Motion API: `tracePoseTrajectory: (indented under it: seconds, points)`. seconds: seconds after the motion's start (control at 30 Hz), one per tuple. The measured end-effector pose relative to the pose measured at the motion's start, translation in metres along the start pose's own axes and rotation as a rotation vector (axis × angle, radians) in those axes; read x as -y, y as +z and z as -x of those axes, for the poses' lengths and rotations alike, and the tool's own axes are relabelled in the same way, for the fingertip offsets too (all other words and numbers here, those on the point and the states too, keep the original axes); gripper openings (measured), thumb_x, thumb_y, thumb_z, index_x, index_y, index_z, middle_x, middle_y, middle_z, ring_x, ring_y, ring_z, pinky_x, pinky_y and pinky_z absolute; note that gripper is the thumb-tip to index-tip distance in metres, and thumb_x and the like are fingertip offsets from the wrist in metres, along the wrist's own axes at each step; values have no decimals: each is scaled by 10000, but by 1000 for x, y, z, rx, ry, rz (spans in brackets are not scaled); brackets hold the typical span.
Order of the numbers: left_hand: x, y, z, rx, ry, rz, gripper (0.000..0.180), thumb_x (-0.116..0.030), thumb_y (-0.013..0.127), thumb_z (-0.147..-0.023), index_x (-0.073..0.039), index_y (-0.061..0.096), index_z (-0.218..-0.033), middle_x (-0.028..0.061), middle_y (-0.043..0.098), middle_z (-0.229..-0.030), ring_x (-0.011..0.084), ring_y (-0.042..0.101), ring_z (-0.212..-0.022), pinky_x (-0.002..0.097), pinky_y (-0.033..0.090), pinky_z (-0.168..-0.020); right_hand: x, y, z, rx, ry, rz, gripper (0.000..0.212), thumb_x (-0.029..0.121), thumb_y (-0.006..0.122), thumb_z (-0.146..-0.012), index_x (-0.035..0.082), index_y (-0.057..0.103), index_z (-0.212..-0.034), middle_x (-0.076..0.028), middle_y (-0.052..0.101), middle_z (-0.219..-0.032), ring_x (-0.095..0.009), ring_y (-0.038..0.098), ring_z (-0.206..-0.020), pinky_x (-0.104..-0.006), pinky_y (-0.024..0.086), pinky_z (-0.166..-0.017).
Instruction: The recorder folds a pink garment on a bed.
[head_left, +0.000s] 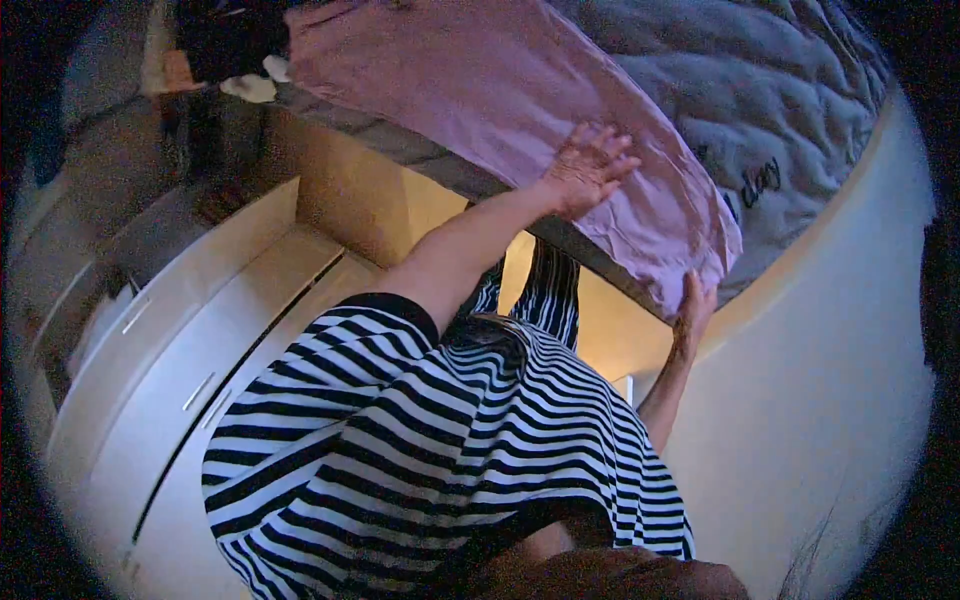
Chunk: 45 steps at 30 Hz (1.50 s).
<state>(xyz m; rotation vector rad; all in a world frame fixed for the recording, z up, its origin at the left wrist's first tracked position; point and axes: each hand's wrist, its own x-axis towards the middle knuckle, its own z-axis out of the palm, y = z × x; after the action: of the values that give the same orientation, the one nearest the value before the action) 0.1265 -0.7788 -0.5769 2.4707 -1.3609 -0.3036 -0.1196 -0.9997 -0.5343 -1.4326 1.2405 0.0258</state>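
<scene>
Fingers of the left hand (592, 172) are spread wide over the pink cloth (480, 80), the hand open and grasping nothing; its broad contact probably steadies the fabric against the support beneath. The right hand (697, 298) meets the rumpled right end of the same cloth, a position suited to controlling a loose corner, although whether its fingers close on the fabric cannot be told. The cloth lies lengthwise along the near edge of the grey quilted bedding (740, 70), within reach of both arms, its left end extending toward a dark bundle (225, 45) and a small white item (250, 88), neither clearly identifiable. Dark lettering marks the bedding just beyond the cloth's right end. Nearer the body, a black-and-white striped top (400, 430) fills the lower centre. A pale wall (840, 330) stands at right; at left are pale cabinet fronts (160, 420) with slim handles.
</scene>
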Motion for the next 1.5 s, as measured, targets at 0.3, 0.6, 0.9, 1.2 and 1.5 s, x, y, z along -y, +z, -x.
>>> tracePoseTrajectory:
  seconds: [0.3,0.6,0.9,1.2,1.5]
  points:
    - [82,-58,40,107,-83,891,472,-330,519,-919,-157,462,-1354,101,495,-1350,315,446,-1262,495,305,-1074,202,157,120,79,-342,141,530,148,589,-906,-48,394,-1358,-203,470,-1357,-289,460,-1234,-368,344,-1047]
    - [256,-80,102,11,-488,2386,609,-510,402,-973,-36,462,-1351,131,579,-1244,220,577,-1083,365,464,-953,191,334,98,603,-600,410,487,227,598,-930,30,451,-1351,-146,624,-1135,-239,600,-1017,-345,465,-877]
    - [177,-124,52,172,-768,1523,526,-478,479,-950,-61,569,-1257,89,635,-1114,205,585,-1014,335,462,-909,161,227,7,222,-722,407,229,112,565,-929,-7,604,-1121,-112,650,-1056,-184,632,-872,-297,495,-779]
    - [158,-84,1,-252,-464,721,513,-451,652,-839,-21,625,-1116,151,660,-975,257,638,-880,383,501,-784,131,235,-6,138,-653,437,307,70,565,-903,24,551,-1207,-119,650,-1044,-194,618,-899,-312,489,-818]
    - [212,-69,-30,-179,-621,1016,402,-384,610,-854,9,611,-940,192,665,-849,340,655,-796,456,486,-683,124,292,-13,-11,-517,543,450,229,628,-867,63,476,-1257,-190,650,-1038,-364,630,-964,-448,485,-847]
